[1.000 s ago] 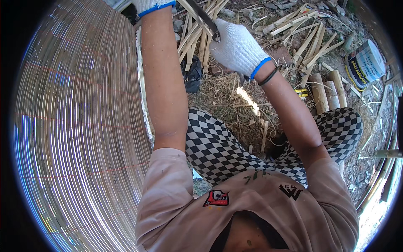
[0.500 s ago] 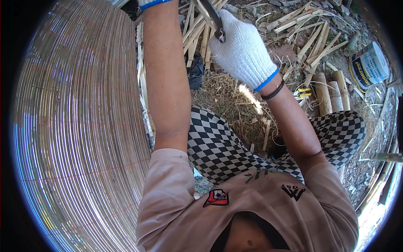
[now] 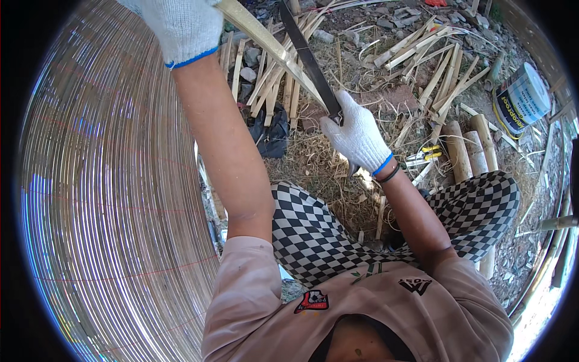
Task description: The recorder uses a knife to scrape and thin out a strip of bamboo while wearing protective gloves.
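My left hand [image 3: 181, 31], in a white knitted glove with a blue cuff, is at the upper left, its fingers partly cut off by the picture's edge. It grips the far end of a long pale bamboo strip [image 3: 269, 47]. The strip slants down toward my right hand [image 3: 360, 136], gloved alike and closed around the handle of a long knife [image 3: 309, 58]. The dark blade points up and away, beside the strip's near end. Whether blade and strip touch there I cannot tell. Most of the handle is hidden by the glove.
A slatted bamboo screen [image 3: 120, 181] fills the left side. Split bamboo pieces [image 3: 443, 84] lie on the littered ground. To the right are yellow-handled pliers [image 3: 431, 152], cut bamboo lengths [image 3: 458, 154] and a plastic bucket [image 3: 522, 99]. A black plastic bag [image 3: 271, 136] lies near my knee.
My left hand has come further into view and shifted left. My right hand has moved down and slightly right with the knife; more of the blade and the strip now shows.
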`<action>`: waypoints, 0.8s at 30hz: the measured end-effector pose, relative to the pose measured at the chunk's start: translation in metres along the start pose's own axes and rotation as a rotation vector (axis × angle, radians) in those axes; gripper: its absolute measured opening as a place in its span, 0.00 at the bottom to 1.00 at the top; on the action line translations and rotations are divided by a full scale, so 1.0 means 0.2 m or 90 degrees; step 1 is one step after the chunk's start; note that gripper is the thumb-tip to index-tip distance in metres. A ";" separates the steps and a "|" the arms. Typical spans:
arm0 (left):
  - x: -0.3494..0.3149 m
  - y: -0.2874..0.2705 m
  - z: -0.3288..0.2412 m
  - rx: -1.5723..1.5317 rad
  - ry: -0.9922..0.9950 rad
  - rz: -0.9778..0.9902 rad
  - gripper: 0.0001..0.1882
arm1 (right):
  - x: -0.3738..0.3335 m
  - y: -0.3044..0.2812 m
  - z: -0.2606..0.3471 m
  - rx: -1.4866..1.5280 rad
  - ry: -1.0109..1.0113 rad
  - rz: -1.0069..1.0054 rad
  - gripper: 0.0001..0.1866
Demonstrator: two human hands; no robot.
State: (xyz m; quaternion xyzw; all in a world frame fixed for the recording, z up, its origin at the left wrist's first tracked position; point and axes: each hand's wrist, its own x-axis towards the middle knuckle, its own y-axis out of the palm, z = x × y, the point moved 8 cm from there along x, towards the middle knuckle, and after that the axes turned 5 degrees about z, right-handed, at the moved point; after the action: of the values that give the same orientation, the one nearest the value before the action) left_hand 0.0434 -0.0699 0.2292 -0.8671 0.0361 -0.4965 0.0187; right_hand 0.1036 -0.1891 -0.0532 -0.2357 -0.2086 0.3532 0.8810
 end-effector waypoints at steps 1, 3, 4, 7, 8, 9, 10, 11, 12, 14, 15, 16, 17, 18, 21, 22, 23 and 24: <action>0.00 0.01 0.02 -0.006 0.003 0.000 0.27 | 0.03 -0.02 0.01 0.045 -0.005 -0.030 0.21; 0.03 0.01 0.04 0.026 -0.015 0.003 0.27 | 0.10 -0.07 0.03 0.115 -0.066 -0.103 0.17; 0.03 0.01 0.06 0.025 -0.014 0.005 0.27 | 0.12 -0.08 0.03 0.114 -0.067 -0.105 0.17; 0.04 0.00 0.10 -0.116 -0.008 0.060 0.27 | 0.18 -0.11 0.11 0.023 -0.122 -0.166 0.15; 0.04 0.01 0.10 -0.051 0.000 0.034 0.26 | 0.19 -0.11 0.14 0.026 -0.121 -0.165 0.15; 0.03 0.00 0.09 0.014 0.009 0.008 0.26 | 0.20 -0.12 0.18 0.007 -0.114 -0.157 0.16; 0.03 -0.01 0.09 0.014 0.007 0.007 0.26 | 0.21 -0.12 0.21 -0.013 -0.107 -0.150 0.17; 0.04 -0.03 0.10 0.012 0.007 -0.026 0.25 | 0.22 -0.13 0.23 -0.013 -0.103 -0.151 0.17; 0.04 -0.05 0.11 0.009 0.007 -0.059 0.25 | 0.24 -0.13 0.24 -0.040 -0.101 -0.149 0.17; 0.04 -0.03 0.13 0.061 0.027 -0.105 0.24 | 0.28 -0.12 0.25 -0.068 -0.094 -0.146 0.17; 0.03 -0.04 0.12 0.117 0.049 -0.150 0.23 | 0.30 -0.12 0.26 -0.099 -0.094 -0.149 0.17; 0.04 -0.05 0.15 0.112 0.045 -0.151 0.23 | 0.32 -0.12 0.26 -0.130 -0.092 -0.151 0.16; 0.04 -0.07 0.14 0.061 0.050 -0.150 0.23 | 0.34 -0.11 0.26 -0.121 -0.077 -0.125 0.15; 0.04 -0.09 0.15 0.009 0.056 -0.149 0.22 | 0.34 -0.10 0.28 -0.117 -0.076 -0.120 0.15; 0.06 -0.11 0.14 0.086 0.053 -0.169 0.21 | 0.34 -0.04 0.29 -0.205 -0.046 -0.079 0.16; 0.07 -0.14 0.14 0.084 0.048 -0.172 0.21 | 0.34 -0.02 0.27 -0.204 -0.041 -0.075 0.16; 0.08 -0.15 0.12 0.124 0.060 -0.158 0.21 | 0.34 0.00 0.24 -0.199 -0.041 -0.068 0.16; 0.09 -0.16 0.10 0.165 0.072 -0.144 0.21 | 0.33 0.01 0.22 -0.194 -0.043 -0.061 0.16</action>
State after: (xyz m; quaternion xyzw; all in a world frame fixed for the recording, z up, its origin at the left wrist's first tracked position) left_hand 0.0721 -0.0390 0.2369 -0.8264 -0.1248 -0.5442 0.0727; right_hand 0.1221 -0.1280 -0.0053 -0.3444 -0.2999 0.2829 0.8435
